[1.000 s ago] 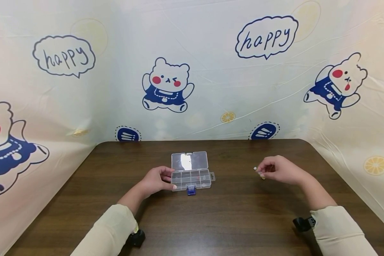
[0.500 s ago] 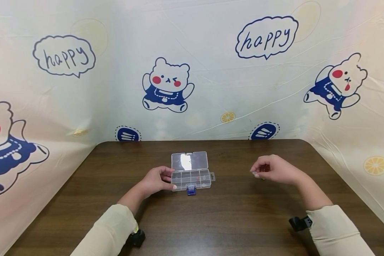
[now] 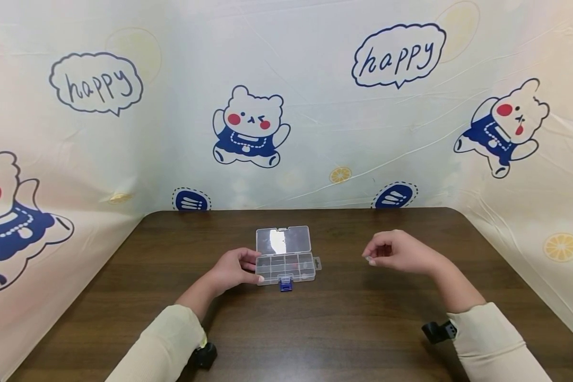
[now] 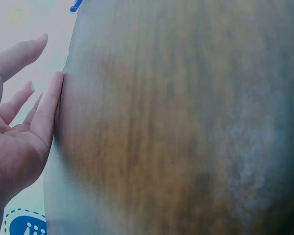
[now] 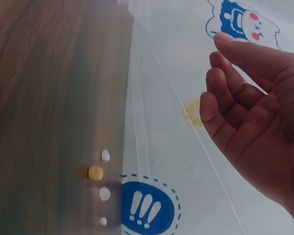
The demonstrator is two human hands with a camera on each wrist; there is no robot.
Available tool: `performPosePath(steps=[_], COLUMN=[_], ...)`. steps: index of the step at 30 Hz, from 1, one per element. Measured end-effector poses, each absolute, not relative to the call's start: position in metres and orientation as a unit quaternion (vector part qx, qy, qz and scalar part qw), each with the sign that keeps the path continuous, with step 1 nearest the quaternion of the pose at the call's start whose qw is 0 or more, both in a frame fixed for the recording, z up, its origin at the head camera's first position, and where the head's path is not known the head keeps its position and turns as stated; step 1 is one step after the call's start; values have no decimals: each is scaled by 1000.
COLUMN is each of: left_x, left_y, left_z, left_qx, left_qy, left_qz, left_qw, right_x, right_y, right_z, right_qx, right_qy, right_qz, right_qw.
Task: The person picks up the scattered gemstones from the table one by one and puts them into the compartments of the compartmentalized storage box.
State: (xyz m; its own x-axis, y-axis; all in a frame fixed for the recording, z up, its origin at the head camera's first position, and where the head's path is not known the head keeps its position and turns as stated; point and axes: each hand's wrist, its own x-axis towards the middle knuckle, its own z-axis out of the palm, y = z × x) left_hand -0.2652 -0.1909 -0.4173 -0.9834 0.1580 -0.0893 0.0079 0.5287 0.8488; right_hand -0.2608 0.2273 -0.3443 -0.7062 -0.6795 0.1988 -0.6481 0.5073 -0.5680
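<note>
A person sits or stands at a dark wooden table [image 3: 315, 329], seen from above, both bare hands at work. The left hand [image 3: 231, 271] holds a clear plastic box [image 3: 269, 281] by its left end, the thumb at the near corner and the fingers at the side. The box rests left of right hand's place, near the middle of the table, with its lid [image 3: 293, 242] tipped back and a blue latch [image 3: 285, 285] hanging at the front. Inside are two rows of small compartments; a reddish speck [image 3: 295, 265] shows in one of them.

The right hand [image 3: 401, 252] is raised over the table, well apart from the box on its right side. Thumb and forefinger pinch a tiny pale piece [image 3: 368, 258] (too small to identify).

In the right wrist view, a yellow bead [image 5: 95, 173] lies on the table in a loose row with three whitish beads [image 5: 105, 194], none touching another.

Both arms wear cream sleeves [image 3: 157, 345], and a black device [image 3: 439, 332] sits at each wrist. Behind the table hangs a pale cloth [image 3: 315, 127] printed with cartoon bears, orange slices and the word "happy".
</note>
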Motion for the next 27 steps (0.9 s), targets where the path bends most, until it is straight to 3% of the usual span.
performPosePath(steps=[27], left_x=[-264], left_y=[-190], left_z=[-414], left_qx=[47], left_qy=[864], left_qz=[493], left_qw=[90], right_x=[-263], right_y=[186], right_z=[-332], right_qx=[-407], right_qy=[856], right_qz=[-316], right_qw=[39])
